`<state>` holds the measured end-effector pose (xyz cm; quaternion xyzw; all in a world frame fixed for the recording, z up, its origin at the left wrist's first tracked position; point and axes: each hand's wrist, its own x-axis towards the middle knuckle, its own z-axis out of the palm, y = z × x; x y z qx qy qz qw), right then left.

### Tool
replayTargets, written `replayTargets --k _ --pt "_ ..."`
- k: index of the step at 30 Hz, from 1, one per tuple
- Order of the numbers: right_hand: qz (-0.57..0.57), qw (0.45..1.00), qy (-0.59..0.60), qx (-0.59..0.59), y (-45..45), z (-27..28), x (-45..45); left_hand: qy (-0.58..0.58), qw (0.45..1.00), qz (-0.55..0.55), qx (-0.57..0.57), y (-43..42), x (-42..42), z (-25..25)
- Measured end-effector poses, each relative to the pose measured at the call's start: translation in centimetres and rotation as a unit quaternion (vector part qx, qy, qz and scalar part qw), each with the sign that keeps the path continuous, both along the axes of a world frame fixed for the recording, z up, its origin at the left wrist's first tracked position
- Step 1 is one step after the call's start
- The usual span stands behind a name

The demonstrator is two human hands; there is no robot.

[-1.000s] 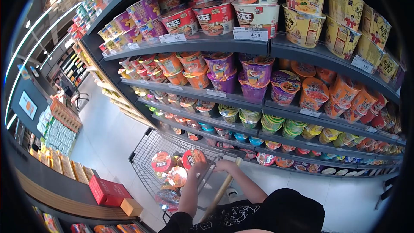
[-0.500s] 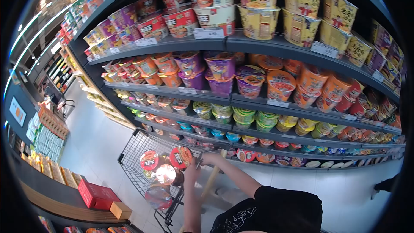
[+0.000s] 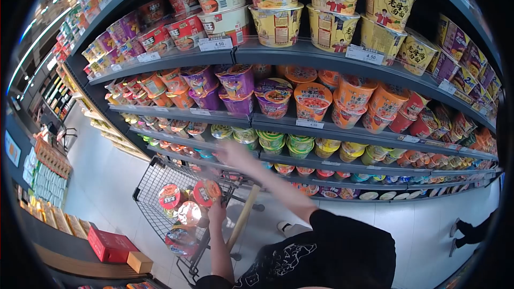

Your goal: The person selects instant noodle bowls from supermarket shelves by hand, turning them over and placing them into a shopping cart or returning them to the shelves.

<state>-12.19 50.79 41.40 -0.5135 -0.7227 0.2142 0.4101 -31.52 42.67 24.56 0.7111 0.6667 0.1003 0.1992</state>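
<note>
My left hand (image 3: 216,211) reaches over the shopping cart (image 3: 145,182), its fingers closed at the near edge of a red-lidded instant noodle cup (image 3: 206,191). Beside that cup lie another red-lidded noodle cup (image 3: 169,196) and a shiny-lidded one (image 3: 189,213). A clear-wrapped pack (image 3: 181,241) rests at the cart's near end. My right hand (image 3: 234,153) is stretched out in front of the lower shelves, close to the green-lidded noodle cups (image 3: 246,136). Motion smears its fingers, so their grip is unclear.
Tall curved shelving (image 3: 300,53) filled with stacked noodle cups runs across the front. The cart's pale handle bar (image 3: 243,217) is by my body. A red box (image 3: 111,244) sits on the counter at lower left. Another person's legs (image 3: 471,230) stand at far right.
My right hand has left the cart handle area and moved up and forward toward the shelves. My left hand has shifted onto the red-lidded cup. The whole view has swung slightly right.
</note>
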Motion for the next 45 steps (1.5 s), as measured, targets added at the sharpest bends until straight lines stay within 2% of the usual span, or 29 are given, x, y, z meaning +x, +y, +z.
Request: replayTargets --k 1,2,3,4,6,8,9,11,14,18,20,22,24,26,28,30,31,32,33,34,35,36,37,38,39,40,42,43,45 --pt "-0.052 0.98 0.045 0.186 1.1 5.6 2.3 -0.036 0.999 0.021 -0.01 0.0 0.1 0.1" --pt "-0.176 0.926 0.104 0.319 1.5 10.4 4.1 -0.038 0.999 0.026 -0.012 0.1 0.2 0.0" --pt "-0.191 0.862 0.11 0.457 3.3 14.7 7.3 -0.026 0.999 0.026 -0.006 0.1 0.3 -0.1" --pt "-0.278 0.85 0.093 0.438 3.9 17.9 9.5 -0.014 1.0 0.027 0.002 0.1 0.5 -0.1" --pt "-0.331 0.769 0.075 0.541 6.2 23.9 13.7 -0.016 0.999 0.031 0.002 0.0 1.1 0.8" --pt "-0.416 0.738 -0.01 0.531 7.6 27.4 15.6 -0.007 1.0 0.025 0.011 0.0 1.3 0.9" --pt "-0.412 0.741 -0.008 0.53 7.8 28.7 15.6 -0.03 0.999 0.038 0.007 0.1 1.4 0.6" --pt "-0.455 0.816 -0.023 0.355 7.6 30.6 15.6 -0.033 0.999 0.042 0.011 0.2 1.6 0.1" --pt "-0.423 0.857 0.031 0.291 7.3 30.9 15.8 -0.044 0.998 0.039 0.023 0.2 1.6 -0.4" --pt "-0.393 0.854 0.07 0.334 6.9 30.4 15.8 -0.038 0.998 0.042 0.014 -0.4 2.6 1.6" --pt "-0.317 0.812 0.107 0.478 6.6 29.6 15.8 -0.007 0.997 0.074 0.015 -0.3 3.1 1.3" --pt "-0.263 0.809 0.117 0.512 5.6 28.3 15.1 0.028 0.996 0.082 0.028 -0.1 3.3 0.7" --pt "-0.11 0.791 0.144 0.584 4.4 25.9 13.4 0.037 0.995 0.091 0.033 0.0 3.4 0.5" --pt "-0.009 0.864 0.204 0.46 5.2 20.1 12.3 0.041 0.993 0.103 0.031 -0.2 3.8 0.3" --pt "0.158 0.871 0.354 0.3 3.3 14.4 8.7 -0.016 0.994 0.106 0.031 -0.1 3.7 0.4" --pt "0.168 0.889 0.38 0.193 2.4 8.3 5.0 -0.129 0.976 0.099 0.147 0.8 1.8 -2.8" --pt "0.192 0.881 0.412 0.132 2.4 5.6 2.7 -0.215 0.961 0.023 0.174 1.5 0.5 -4.4" --pt "0.215 0.868 0.442 0.069 2.3 2.9 0.5 -0.459 0.879 0.123 0.038 0.8 3.0 3.1" --pt "0.226 0.865 0.446 0.045 2.4 0.1 -1.5 -0.54 0.826 0.146 0.075 1.6 2.3 3.5" --pt "0.249 0.858 0.449 0.014 3.0 -2.4 -3.8 -0.444 0.857 0.029 0.259 2.4 0.1 1.8" --pt "0.273 0.848 0.454 -0.014 3.2 -4.7 -6.0 -0.41 0.855 0.095 0.302 3.4 -1.2 1.4" --pt "0.286 0.839 0.462 -0.033 3.2 -7.2 -7.8 -0.645 0.711 0.229 0.163 3.5 -2.4 3.0" --pt "0.275 0.873 0.399 -0.052 3.2 -9.4 -9.2 -0.681 0.662 0.277 0.149 3.2 -2.9 4.4" --pt "0.264 0.903 0.333 -0.066 2.7 -10.6 -10.4 -0.739 0.634 0.221 0.054 3.2 -5.3 3.5" --pt "0.271 0.903 0.324 -0.079 1.5 -10.5 -10.8 -0.756 0.616 0.221 0.03 3.0 -6.8 1.9" --pt "0.276 0.896 0.338 -0.083 1.6 -13.8 -12.2 -0.773 0.595 0.219 0.006 2.7 -7.5 0.8" --pt "0.276 0.887 0.321 -0.182 0.7 -15.4 -12.5 -0.68 0.673 0.289 -0.02 1.1 -6.8 1.6" --pt "0.304 0.887 0.287 -0.195 1.2 -15.9 -12.6 -0.635 0.67 0.383 -0.036 0.9 -6.3 2.2" --pt "0.33 0.884 0.237 -0.23 1.9 -19.3 -12.7 -0.62 0.692 0.368 -0.037 0.6 -7.7 0.2"
